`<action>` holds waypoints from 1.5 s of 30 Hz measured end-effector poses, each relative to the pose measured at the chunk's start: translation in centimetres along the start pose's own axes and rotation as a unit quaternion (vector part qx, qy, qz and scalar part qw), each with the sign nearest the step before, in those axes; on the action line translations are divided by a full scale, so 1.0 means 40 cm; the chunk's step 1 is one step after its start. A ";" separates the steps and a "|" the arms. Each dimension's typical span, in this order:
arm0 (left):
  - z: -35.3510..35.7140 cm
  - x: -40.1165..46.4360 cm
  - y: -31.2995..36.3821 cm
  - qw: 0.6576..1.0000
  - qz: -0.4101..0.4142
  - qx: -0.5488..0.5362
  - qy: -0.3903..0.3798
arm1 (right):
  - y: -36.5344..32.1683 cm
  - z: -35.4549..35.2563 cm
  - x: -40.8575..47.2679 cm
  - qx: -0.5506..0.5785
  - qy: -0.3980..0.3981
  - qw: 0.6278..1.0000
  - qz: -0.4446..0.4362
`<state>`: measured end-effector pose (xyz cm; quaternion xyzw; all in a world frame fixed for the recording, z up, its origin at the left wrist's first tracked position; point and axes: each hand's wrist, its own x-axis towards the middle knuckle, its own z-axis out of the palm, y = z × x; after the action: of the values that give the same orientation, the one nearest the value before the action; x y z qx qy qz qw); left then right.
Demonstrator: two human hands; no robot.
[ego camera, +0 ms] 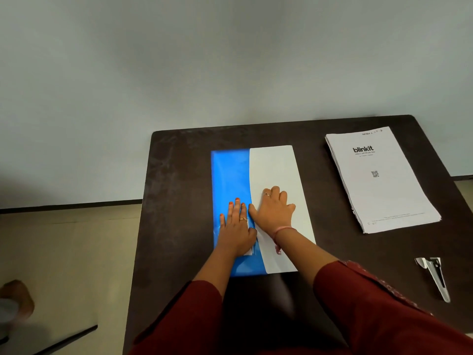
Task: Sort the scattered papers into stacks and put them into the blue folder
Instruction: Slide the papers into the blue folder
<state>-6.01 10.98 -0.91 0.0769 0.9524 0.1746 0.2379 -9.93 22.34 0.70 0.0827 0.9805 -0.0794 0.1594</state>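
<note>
Pressing flat on the blue folder (229,180), the left hand (236,226) lies with fingers straight; the right hand (275,208) rests beside it, open-palmed, on white paper (277,167) half inside the folder. Farther right on the table (179,175) — a metal clip (435,275), then a printed paper stack (378,180).

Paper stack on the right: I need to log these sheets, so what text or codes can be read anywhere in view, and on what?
"blinkit": bold logo on the top sheet of the paper stack.
Two small lines under the logo: too small to read.
QR code mid-sheet: visible, not readable.
Handwriting at the sheet's top edge: blurred.
Fine print along its bottom edge: too small.
Blue folder, white sheet: no text visible.
</note>
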 end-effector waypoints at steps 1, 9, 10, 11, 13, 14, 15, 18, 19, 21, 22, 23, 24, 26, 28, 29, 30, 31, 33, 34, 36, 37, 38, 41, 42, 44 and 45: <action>0.000 0.001 -0.001 1.000 -0.001 -0.003 0.002 | -0.012 -0.007 -0.001 -0.014 -0.005 1.000 -0.002; -0.012 0.013 0.013 1.000 -0.021 -0.005 -0.016 | -0.078 -0.023 0.020 -0.200 -0.091 0.974 -0.050; -0.016 0.019 0.017 0.999 -0.026 0.001 -0.025 | -0.076 -0.030 0.013 -0.198 -0.082 0.975 -0.056; -0.020 0.026 0.021 0.999 -0.031 0.006 -0.034 | -0.072 -0.034 0.007 -0.191 -0.070 0.977 -0.059; -0.031 0.036 0.028 0.997 -0.042 0.013 -0.057 | -0.062 -0.032 0.002 -0.175 -0.048 0.980 -0.075; -0.036 0.039 0.031 0.996 -0.047 0.016 -0.068 | -0.058 -0.035 -0.001 -0.162 -0.041 0.983 -0.082; -0.040 0.041 0.034 0.996 -0.051 0.016 -0.076 | -0.055 -0.039 -0.004 -0.146 -0.037 0.985 -0.089; -0.048 0.045 0.042 0.992 -0.066 0.011 -0.104 | -0.033 -0.051 -0.003 -0.051 -0.024 0.997 -0.061; -0.051 0.047 0.047 0.991 -0.070 0.011 -0.114 | -0.020 -0.057 -0.003 -0.007 -0.016 0.999 -0.043; -0.056 0.048 0.056 0.989 -0.074 0.011 -0.127 | 0.016 -0.068 0.002 0.072 0.001 0.997 -0.025; -0.059 0.048 0.059 0.989 -0.072 0.011 -0.127 | 0.041 -0.075 0.007 0.115 0.008 0.993 -0.012; -0.061 0.044 0.060 0.990 -0.070 0.011 -0.125 | 0.072 -0.084 0.014 0.173 0.010 0.985 0.002; -0.062 0.041 0.060 0.990 -0.068 0.011 -0.121 | 0.110 -0.095 0.022 0.239 0.016 0.971 0.008; -0.062 0.038 0.060 0.991 -0.065 0.015 -0.120 | 0.193 -0.119 0.029 0.340 0.022 0.940 0.001; -0.063 0.040 0.060 0.990 -0.065 0.021 -0.121 | 0.275 -0.143 0.027 0.412 0.032 0.911 0.024; -0.063 0.039 0.061 0.990 -0.065 0.022 -0.122 | 0.315 -0.154 0.024 0.439 0.040 0.896 0.048; -0.063 0.039 0.062 0.990 -0.065 0.021 -0.120 | 0.352 -0.164 0.021 0.453 0.051 0.887 0.071; -0.062 0.039 0.062 0.991 -0.065 0.021 -0.117 | 0.388 -0.172 0.021 0.458 0.065 0.882 0.088; -0.062 0.038 0.061 0.991 -0.066 0.024 -0.112 | 0.451 -0.180 0.027 0.434 0.085 0.890 0.113; -0.062 0.037 0.064 0.991 -0.067 0.028 -0.112 | 0.480 -0.180 0.029 0.418 0.092 0.895 0.123; -0.061 0.036 0.068 0.991 -0.069 0.029 -0.109 | 0.520 -0.172 0.036 0.379 0.093 0.910 0.137; -0.061 0.035 0.069 0.992 -0.071 0.027 -0.104 | 0.533 -0.163 0.042 0.357 0.090 0.919 0.142; -0.062 0.034 0.073 0.992 -0.074 0.025 -0.100 | 0.544 -0.155 0.050 0.336 0.087 0.926 0.149; -0.059 0.029 0.081 0.992 -0.085 0.020 -0.090 | 0.558 -0.134 0.069 0.300 0.086 0.934 0.176; -0.057 0.028 0.086 0.992 -0.092 0.019 -0.087 | 0.558 -0.131 0.071 0.294 0.082 0.935 0.182; -0.053 0.031 0.099 0.990 -0.113 0.015 -0.081 | 0.557 -0.127 0.070 0.277 0.076 0.939 0.191; -0.052 0.036 0.107 0.989 -0.126 0.012 -0.077 | 0.555 -0.125 0.067 0.268 0.074 0.941 0.192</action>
<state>-7.99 14.66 1.77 -0.0278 0.9352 0.1253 0.3301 -9.78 45.21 1.66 0.3147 0.8975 -0.3007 0.0709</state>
